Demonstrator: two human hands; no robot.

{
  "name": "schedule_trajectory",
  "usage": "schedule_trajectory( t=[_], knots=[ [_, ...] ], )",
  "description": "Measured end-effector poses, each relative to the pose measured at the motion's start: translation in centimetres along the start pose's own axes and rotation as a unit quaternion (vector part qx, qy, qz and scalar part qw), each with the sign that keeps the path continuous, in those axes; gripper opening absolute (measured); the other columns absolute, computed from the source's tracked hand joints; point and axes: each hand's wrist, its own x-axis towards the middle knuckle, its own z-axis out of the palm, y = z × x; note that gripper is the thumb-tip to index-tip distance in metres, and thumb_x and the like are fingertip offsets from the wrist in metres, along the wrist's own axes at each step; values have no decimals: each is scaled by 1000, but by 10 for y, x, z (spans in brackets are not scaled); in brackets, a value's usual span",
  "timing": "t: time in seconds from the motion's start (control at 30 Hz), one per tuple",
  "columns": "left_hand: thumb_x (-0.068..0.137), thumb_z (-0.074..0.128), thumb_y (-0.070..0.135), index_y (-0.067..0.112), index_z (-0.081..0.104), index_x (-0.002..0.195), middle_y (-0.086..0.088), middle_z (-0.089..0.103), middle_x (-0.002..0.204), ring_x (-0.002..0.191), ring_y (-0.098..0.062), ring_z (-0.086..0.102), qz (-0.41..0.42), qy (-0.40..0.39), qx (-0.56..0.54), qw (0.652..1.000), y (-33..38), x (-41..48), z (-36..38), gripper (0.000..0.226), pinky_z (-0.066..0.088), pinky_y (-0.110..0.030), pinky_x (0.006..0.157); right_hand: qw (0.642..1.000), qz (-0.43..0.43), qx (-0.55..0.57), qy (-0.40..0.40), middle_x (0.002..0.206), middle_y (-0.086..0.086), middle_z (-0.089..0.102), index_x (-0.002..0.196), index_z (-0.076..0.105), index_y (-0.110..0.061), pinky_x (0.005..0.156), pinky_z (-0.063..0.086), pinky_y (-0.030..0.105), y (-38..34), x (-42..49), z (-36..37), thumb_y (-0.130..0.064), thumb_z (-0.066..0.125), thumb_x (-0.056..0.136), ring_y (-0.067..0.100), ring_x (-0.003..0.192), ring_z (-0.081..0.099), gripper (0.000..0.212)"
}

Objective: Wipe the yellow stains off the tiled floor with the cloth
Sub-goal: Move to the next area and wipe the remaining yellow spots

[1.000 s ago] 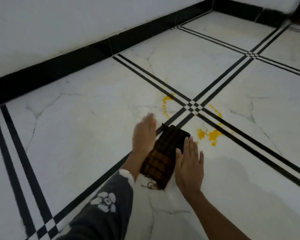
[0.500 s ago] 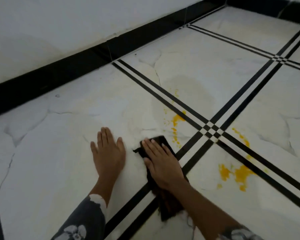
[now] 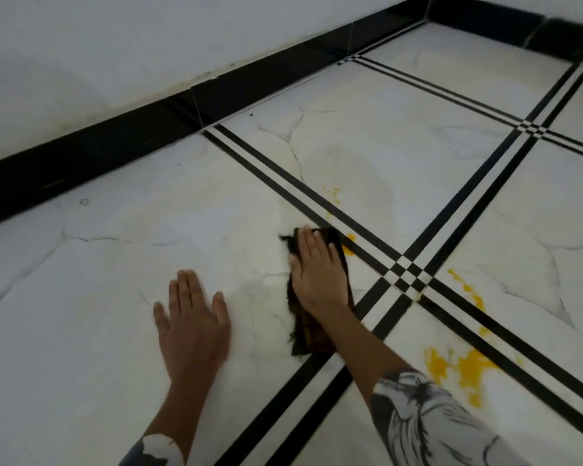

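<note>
A black skirting [image 3: 115,153] runs along the far left under a pale wall [image 3: 115,62], and the white tiled floor [image 3: 64,314] spreads out below it. The left hand [image 3: 192,327] lies flat on a bare tile with its fingers straight and close together, holding nothing. Just to its right lies the cloth [image 3: 303,338] (dark brown, folded into a long strip). It is on the same tile, and its near end reaches the black stripes. The right hand [image 3: 317,274] presses flat on the cloth's far half, fingers straight and not curled round it. A small stain [image 3: 350,250] sits at the cloth's far right edge, touching it or nearly so. A few yellow specks [image 3: 333,194] dot the tile beyond. Right of the cloth is the stripe crossing [image 3: 406,275]. Further right a thin yellow streak [image 3: 468,292] trails beside a stripe. The largest stain [image 3: 465,368] spreads on the near right tile, well apart from the cloth and close to the right sleeve [image 3: 418,415].
</note>
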Motion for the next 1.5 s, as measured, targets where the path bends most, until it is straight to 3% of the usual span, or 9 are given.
schedule_trajectory(
  t=[0.1, 0.23, 0.4, 0.77, 0.97, 1.13, 1.27, 1.4, 1.5],
  knots=[
    [97, 16, 43, 11, -1, 150, -4, 2, 159, 147, -17, 1, -6, -21, 8, 1000, 2, -4, -3, 64, -1, -42, 118, 997, -64, 33, -33, 158, -4, 1, 148, -1, -18, 113, -10, 28, -6, -47, 5, -54, -11, 87, 9, 145, -4, 71],
    [97, 14, 42, 8, -1, 149, -6, 1, 159, 147, -19, 1, -47, -50, -8, 998, 29, 8, -18, 64, -2, -46, 118, 996, -63, 53, -30, 158, -8, -2, 148, -3, -22, 113, -10, 24, 0, -45, -4, -56, -14, 85, 4, 143, -9, 73],
    [100, 19, 32, 9, 2, 150, -7, 1, 159, 147, -19, 0, 119, -51, -14, 991, 94, 65, 2, 57, -3, -44, 118, 997, -65, 27, -16, 158, -4, 9, 149, 8, -20, 116, -3, 28, 0, -16, -7, -41, 9, 98, 8, 146, 4, 56],
    [99, 23, 32, 8, 11, 150, -9, 13, 158, 146, -22, 11, 114, -23, -7, 993, 95, 68, 20, 58, 5, -47, 117, 1000, 15, 5, 19, 159, 0, 3, 149, 6, -14, 117, -5, 31, 10, 0, -1, -35, 17, 101, 13, 146, 2, 54],
    [98, 24, 32, 9, 11, 150, -8, 13, 158, 146, -21, 9, 116, -23, -11, 993, 92, 68, 21, 58, 4, -46, 118, 994, -104, -26, -32, 159, -5, 7, 149, 8, -22, 117, 1, 30, 32, 51, -14, -33, 19, 102, 11, 146, 5, 50],
    [98, 24, 32, 11, 8, 150, -5, 11, 159, 146, -19, 8, 118, -14, -5, 993, 93, 71, 26, 59, 1, -44, 118, 1000, 9, -25, -11, 159, -2, 4, 150, 6, -17, 118, 2, 34, 45, 118, -11, -36, 15, 101, 14, 146, 3, 53],
    [93, 16, 37, 11, 10, 150, -6, 13, 158, 146, -20, 10, 119, -15, -3, 993, 91, 69, 24, 63, 4, -45, 118, 993, -104, -26, -56, 159, -5, 5, 150, 7, -21, 117, 2, 31, 58, 117, -20, -39, 17, 101, 11, 146, 4, 53],
    [90, 11, 39, 12, 9, 150, -5, 13, 158, 146, -19, 10, 117, -20, 1, 993, 94, 68, 24, 66, 4, -44, 118, 995, 97, -15, 20, 159, 1, 5, 150, 6, -15, 118, 2, 34, 74, 139, -24, -37, 15, 101, 15, 147, 4, 55],
    [90, 11, 39, 13, 8, 150, -4, 12, 159, 146, -19, 9, 115, -23, 10, 993, 94, 69, 23, 66, 3, -44, 118, 998, 65, -19, 12, 159, 1, 3, 150, 4, -14, 119, 1, 35, 58, 133, -17, -39, 14, 100, 16, 147, 3, 56]
  ],
)
